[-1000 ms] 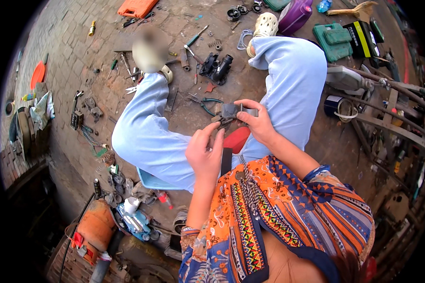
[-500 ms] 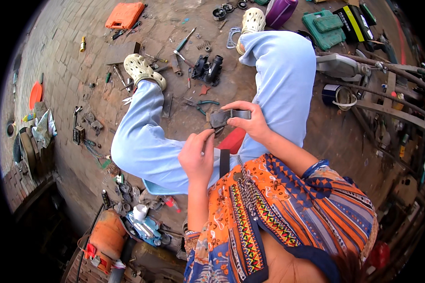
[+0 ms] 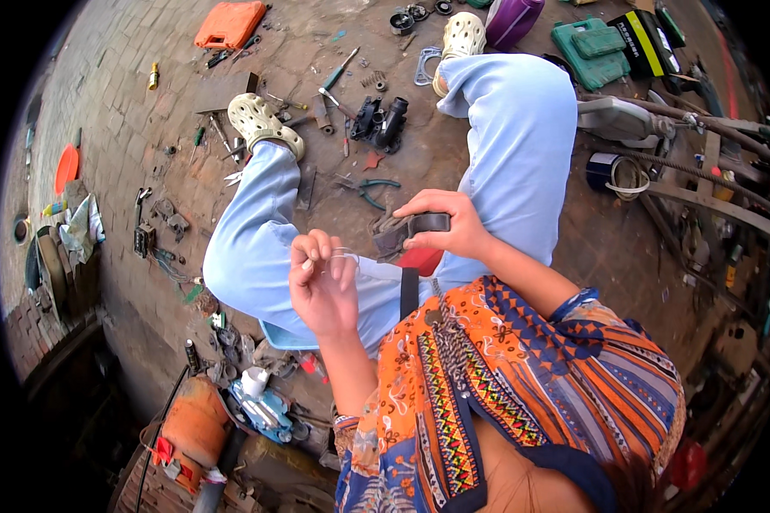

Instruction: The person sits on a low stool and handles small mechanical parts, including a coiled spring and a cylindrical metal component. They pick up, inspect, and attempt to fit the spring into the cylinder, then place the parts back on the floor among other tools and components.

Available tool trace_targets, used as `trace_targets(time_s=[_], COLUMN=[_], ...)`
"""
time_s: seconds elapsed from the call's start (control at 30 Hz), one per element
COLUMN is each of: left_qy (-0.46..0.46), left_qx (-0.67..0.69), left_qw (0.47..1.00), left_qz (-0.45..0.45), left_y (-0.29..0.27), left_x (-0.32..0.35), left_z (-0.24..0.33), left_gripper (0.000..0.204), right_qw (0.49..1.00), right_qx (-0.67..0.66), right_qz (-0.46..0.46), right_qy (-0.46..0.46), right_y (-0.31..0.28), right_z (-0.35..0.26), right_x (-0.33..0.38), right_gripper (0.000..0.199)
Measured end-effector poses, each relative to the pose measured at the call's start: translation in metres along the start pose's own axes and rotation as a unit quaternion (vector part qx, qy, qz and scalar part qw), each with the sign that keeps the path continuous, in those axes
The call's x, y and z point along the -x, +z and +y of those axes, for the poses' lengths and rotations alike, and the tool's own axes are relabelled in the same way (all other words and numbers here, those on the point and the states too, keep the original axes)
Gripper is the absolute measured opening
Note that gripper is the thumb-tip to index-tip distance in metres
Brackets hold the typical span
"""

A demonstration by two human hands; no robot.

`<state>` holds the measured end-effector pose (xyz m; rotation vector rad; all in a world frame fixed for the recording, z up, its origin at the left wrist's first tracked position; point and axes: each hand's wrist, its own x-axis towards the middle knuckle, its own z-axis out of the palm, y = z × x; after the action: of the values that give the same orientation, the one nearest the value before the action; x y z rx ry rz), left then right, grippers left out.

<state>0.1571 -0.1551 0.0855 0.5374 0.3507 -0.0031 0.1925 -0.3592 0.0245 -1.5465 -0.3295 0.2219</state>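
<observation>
Hands at work over the lap, seated on a brick workshop floor [image 3: 128,128]. Right hand [image 3: 443,224] closed around a dark, blocky metal part [image 3: 406,232], held just above the knees in pale blue trousers [image 3: 522,145]. Left hand [image 3: 321,286] raised beside it, fingertips pinched on a thin wire ring [image 3: 340,254], apart from the part by a small gap. Ring not yet seated on the part, by the look of it; fitting judged still to be done, with how much has already been assembled impossible to tell from here. Scattered on the floor beyond the knees: green-handled pliers [image 3: 364,188], a black cast housing [image 3: 381,122], a screwdriver [image 3: 340,70], loose small pieces. Farther off, an orange case [image 3: 229,23] at far left, a green case [image 3: 592,51] at far right. Near left, a blue-and-white power tool [image 3: 261,409] lying among clutter.
</observation>
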Motion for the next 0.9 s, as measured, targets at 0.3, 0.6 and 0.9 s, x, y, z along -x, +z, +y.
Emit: trace_targets(time_s=[0.3, 0.6, 0.9], left_qy=[-0.095, 0.082, -0.081], left_qx=[-0.381, -0.600, 0.079], left_qw=[0.915, 0.795, 0.993], left_qz=[0.092, 0.009, 0.033], left_y=[-0.013, -0.006, -0.016], left_x=[0.007, 0.009, -0.010], left_z=[0.001, -0.014, 0.013], left_gripper=[0.016, 0.007, 0.013], right_qw=[0.995, 0.994, 0.950], right_qx=[0.060, 0.079, -0.247], right_qz=[-0.050, -0.056, -0.028], right_qy=[-0.064, -0.057, 0.191], right_y=[0.004, 0.003, -0.001], right_z=[0.003, 0.004, 0.010], right_x=[0.001, 0.001, 0.003], right_gripper=[0.036, 0.035, 0.027])
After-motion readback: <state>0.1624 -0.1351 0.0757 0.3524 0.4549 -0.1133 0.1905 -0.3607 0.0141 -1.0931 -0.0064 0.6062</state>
